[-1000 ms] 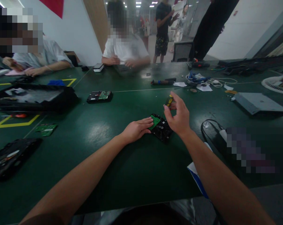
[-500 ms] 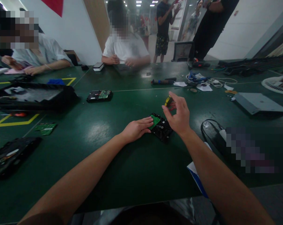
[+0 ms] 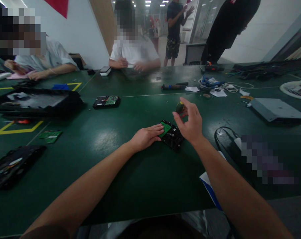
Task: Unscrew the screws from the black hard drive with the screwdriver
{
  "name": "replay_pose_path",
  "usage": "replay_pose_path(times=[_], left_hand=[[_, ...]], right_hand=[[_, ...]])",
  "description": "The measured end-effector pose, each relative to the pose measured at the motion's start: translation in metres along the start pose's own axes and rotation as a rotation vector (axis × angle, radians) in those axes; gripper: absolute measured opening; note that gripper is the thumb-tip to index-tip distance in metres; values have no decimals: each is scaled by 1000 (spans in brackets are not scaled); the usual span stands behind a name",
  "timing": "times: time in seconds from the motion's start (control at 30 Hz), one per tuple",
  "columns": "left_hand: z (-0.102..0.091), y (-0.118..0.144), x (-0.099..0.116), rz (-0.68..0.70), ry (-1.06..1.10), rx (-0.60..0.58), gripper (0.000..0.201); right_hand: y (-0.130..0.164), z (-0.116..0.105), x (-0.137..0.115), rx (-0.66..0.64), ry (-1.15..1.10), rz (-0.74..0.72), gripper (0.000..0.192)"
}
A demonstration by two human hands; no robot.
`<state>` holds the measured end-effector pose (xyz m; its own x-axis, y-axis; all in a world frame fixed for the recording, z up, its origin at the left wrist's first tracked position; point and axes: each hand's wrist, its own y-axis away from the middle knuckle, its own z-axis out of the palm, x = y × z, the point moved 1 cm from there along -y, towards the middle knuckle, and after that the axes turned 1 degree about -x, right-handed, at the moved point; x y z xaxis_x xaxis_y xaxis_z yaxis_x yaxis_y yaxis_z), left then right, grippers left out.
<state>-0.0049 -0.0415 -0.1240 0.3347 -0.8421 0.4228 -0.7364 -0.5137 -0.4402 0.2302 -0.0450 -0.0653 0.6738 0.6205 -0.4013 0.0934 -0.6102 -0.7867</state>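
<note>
A black hard drive [image 3: 174, 138] with a green circuit board [image 3: 166, 128] lies on the table before me. My left hand [image 3: 148, 136] grips its left side, fingers stretched over the board and thumb along the near edge. In my right hand [image 3: 189, 117] is a screwdriver [image 3: 180, 107] with a yellow and dark handle, pinched between thumb and fingers. Its thin shaft slants down to the drive by the board's edge; the exact contact of the tip is too small to make out.
Another hard drive [image 3: 106, 101] lies further back on the green table [image 3: 130, 179]. At left are a black housing [image 3: 40, 101], a loose circuit board [image 3: 50, 136] and a black device [image 3: 14, 166]. A grey metal box [image 3: 277, 109] stands right. Several people sit or stand beyond.
The screwdriver's handle has turned in my right fingers, so its yellow markings show differently. My left hand and the drive stay put. A person in black at the back has shifted.
</note>
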Motion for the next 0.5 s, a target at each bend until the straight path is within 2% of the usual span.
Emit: replay_pose_path(times=[0.5], left_hand=[[-1, -1, 1, -4, -9, -1, 45]], right_hand=[[-1, -2, -2, 5, 24, 2, 48]])
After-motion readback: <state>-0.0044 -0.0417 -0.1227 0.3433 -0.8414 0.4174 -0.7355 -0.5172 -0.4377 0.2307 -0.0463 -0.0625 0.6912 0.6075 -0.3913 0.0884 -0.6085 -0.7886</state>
